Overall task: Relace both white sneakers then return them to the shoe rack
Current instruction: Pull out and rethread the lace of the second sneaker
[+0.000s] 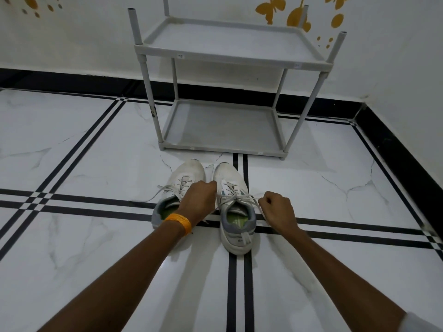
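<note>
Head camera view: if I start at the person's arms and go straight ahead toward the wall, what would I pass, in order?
Right hand pulling a lace and left hand by the laces → right sneaker and left sneaker side by side on the floor → grey shoe rack, both shelves bare → white wall with yellow butterfly stickers.

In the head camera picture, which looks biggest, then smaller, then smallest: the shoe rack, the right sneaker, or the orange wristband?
1. The shoe rack, though farthest away.
2. The right sneaker, lying on the floor with both hands pulling its laces.
3. The orange wristband, on the left wrist, clearly smallest.
</note>
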